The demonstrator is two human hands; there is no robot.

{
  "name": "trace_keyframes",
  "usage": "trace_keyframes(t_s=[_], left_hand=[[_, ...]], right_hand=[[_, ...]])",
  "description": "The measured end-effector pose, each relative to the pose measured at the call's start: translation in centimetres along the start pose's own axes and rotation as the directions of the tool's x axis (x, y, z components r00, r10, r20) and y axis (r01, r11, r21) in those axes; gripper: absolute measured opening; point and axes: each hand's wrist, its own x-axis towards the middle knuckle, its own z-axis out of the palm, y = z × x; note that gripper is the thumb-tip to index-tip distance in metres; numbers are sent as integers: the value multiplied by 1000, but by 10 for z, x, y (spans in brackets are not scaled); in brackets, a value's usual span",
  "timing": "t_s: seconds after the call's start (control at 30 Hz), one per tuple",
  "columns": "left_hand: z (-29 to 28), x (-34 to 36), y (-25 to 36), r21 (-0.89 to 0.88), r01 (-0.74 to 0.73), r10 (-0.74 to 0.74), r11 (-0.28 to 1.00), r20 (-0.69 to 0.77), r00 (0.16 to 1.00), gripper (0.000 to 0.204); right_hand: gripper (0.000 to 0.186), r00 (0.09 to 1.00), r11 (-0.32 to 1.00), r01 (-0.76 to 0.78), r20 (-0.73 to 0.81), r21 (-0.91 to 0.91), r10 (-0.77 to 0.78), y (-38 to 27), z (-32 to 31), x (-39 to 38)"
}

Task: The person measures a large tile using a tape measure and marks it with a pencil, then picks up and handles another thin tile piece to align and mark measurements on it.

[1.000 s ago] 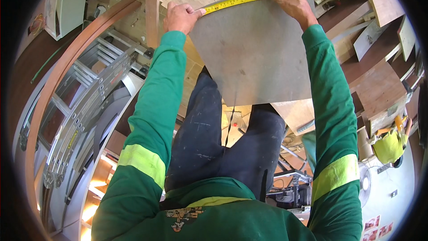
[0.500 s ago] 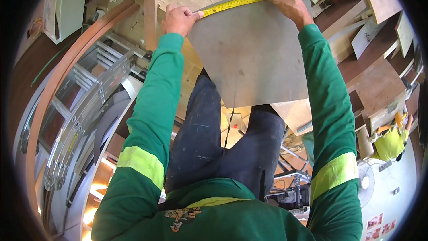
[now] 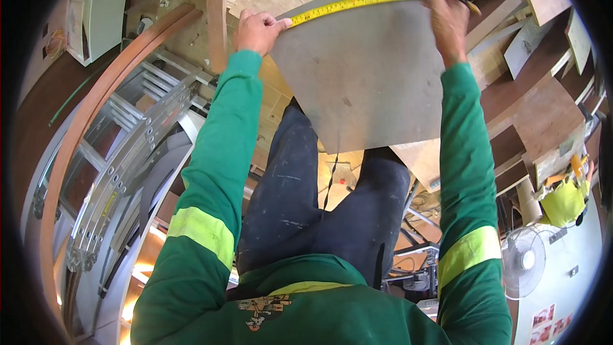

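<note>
A yellow measuring tape (image 3: 351,4) stretches along the curved-looking far edge of a flat grey panel (image 3: 357,76). At the panel's far left corner, my left hand (image 3: 257,33) pinches one end of the tape between thumb and finger. My right hand (image 3: 446,22) is at the far right corner, its fingers closed round a slim dark pencil (image 3: 469,5) that points to the right. The tape's right end runs under or behind these fingers, so I cannot see whether they grip it too. The panel lies just beyond my knees.
An aluminium ladder (image 3: 121,153) and a long brown wood strip (image 3: 83,115) lie at left. Plywood offcuts (image 3: 549,115) crowd the right. A standing fan (image 3: 525,260) and a person in a yellow-green top (image 3: 563,203) are at the lower right.
My right hand has shifted right along the tape to the panel's corner. The pencil has swung from pointing up-right to pointing down-right. My left hand stays at its corner.
</note>
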Motion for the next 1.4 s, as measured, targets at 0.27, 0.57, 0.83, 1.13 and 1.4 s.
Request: trace_keyframes(t_s=[0.27, 0.57, 0.83, 1.13, 1.4], left_hand=[[56, -127, -12, -185, 39, -47, 982, -35, 998, 44], [72, -134, -7, -463, 444, -249, 767, 423, 871, 43], [-3, -28, -13, 227, -194, 257, 954, -292, 921, 47], [19, -94, 10, -106, -64, 82, 992, 176, 981, 44], [43, -123, -13, 74, -162, 143, 984, 217, 966, 42]], right_hand=[[26, 945, 689, -223, -327, -689, -21, 81, -151, -241], [32, 945, 645, -291, -318, -707, 78, 82, -145, -228], [25, 933, 840, -315, -305, -442, 189, 71, -66, -142], [14, 868, 942, -250, -483, -225, 115, 83, -108, -201], [18, 888, 897, -330, -419, -292, 190, 66, -131, -293]])
